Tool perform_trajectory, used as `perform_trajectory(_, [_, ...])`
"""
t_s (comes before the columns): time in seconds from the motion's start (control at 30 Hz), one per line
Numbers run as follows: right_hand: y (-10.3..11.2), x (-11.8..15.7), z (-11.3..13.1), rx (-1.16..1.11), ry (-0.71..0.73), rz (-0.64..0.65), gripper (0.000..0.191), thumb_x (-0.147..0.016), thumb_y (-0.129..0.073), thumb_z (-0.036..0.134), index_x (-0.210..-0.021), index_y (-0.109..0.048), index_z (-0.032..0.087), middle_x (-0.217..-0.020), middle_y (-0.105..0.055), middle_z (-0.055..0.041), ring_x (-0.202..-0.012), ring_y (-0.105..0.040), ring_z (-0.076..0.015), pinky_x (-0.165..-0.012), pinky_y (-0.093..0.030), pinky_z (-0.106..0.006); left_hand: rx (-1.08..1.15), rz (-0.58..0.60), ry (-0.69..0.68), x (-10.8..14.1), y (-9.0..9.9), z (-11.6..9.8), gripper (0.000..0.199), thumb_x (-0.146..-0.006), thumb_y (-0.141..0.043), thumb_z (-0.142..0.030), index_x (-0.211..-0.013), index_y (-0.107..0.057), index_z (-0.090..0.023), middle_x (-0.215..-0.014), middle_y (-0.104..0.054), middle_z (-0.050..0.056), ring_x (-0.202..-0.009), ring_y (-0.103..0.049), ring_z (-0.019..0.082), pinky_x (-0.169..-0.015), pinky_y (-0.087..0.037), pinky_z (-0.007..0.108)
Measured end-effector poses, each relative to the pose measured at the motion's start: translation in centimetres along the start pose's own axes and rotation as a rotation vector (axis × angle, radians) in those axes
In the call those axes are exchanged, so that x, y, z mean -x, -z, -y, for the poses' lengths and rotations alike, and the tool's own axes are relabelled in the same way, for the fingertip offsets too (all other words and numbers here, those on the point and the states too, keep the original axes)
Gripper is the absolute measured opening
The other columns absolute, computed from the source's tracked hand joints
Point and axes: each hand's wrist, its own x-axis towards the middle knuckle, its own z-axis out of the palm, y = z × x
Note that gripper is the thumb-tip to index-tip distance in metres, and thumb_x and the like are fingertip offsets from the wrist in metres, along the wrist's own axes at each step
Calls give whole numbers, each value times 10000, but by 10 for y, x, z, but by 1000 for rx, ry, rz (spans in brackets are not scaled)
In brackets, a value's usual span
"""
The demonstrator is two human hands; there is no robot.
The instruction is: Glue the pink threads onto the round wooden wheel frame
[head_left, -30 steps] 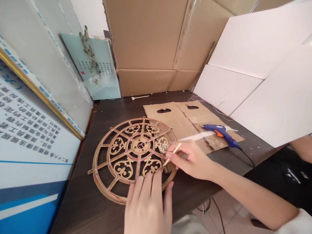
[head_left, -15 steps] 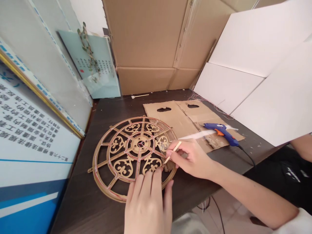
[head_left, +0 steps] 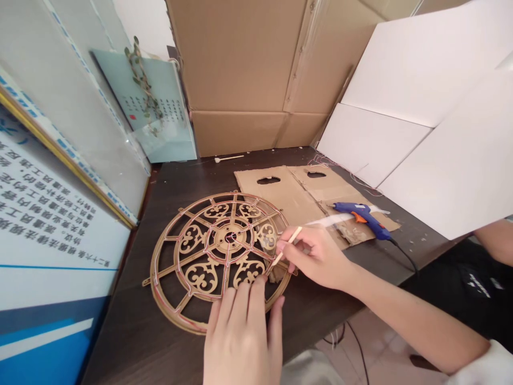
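Observation:
A round, tan lattice frame lies flat on the dark table. It has rings, spokes, scroll-shaped ornaments and red and white wires running along it. My left hand rests palm down on the frame's near edge, fingers stretched out and thumb apart. Between the thumb and fingers of my right hand is a thin wooden stick, tilted with its lower end down at the frame's right side. That lower end is close to my left fingertips; whether it touches a wire I cannot tell.
A blue glue gun lies on a flattened cardboard sheet partly under the frame. A white-tipped stick lies farther back. Cardboard walls, white boards and a pale glass panel enclose the table. A person's arm shows at right.
The right hand and the upper end of the stick have shifted very slightly. The left hand stays on the frame, and the whole view has moved a little.

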Motion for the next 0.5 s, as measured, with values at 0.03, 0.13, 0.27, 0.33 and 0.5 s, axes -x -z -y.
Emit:
perform_trajectory(0.03, [0,0,1,1,16,12,336,-1005,-592,424,-768,-611,186,-702,-654,-28,-512,-578,-112,-478,-435,-206,4,2,-6,0,0,0,191,-1049,-475,-252,-1084,-622,-135,-860,-740,59,-754,-691,249,-746,-462,398])
perform_trajectory(0.13, [-1,0,1,13,82,31,277,-1004,-590,351,-792,-653,185,-686,-634,-11,-547,-552,-105,-513,-419,-197,17,14,-21,-1,0,0,193,-1043,-495,-253,-1114,-624,-127,-918,-756,68,-786,-700,242,-756,-467,385])
perform_trajectory(0.27, [-2,0,0,36,137,25,225,-987,-603,302,-809,-677,186,-720,-672,-22,-578,-559,-114,-539,-428,-213,1,13,-15,1,0,1,232,-1046,-485,-263,-1130,-637,-109,-959,-762,93,-844,-714,267,-809,-470,402])
perform_trajectory(0.33, [-3,0,0,47,168,22,226,-986,-603,301,-806,-678,186,-727,-681,-28,-587,-565,-119,-545,-434,-220,13,19,-16,1,0,1,226,-1045,-488,-261,-1118,-640,-109,-950,-758,89,-839,-712,268,-808,-466,403])
perform_trajectory(0.5, [-3,1,0,56,164,11,230,-994,-602,283,-796,-669,186,-710,-664,-16,-570,-541,-108,-536,-418,-213,30,-6,-4,0,1,0,198,-1041,-491,-241,-1084,-639,-117,-900,-745,68,-784,-694,245,-790,-448,392])
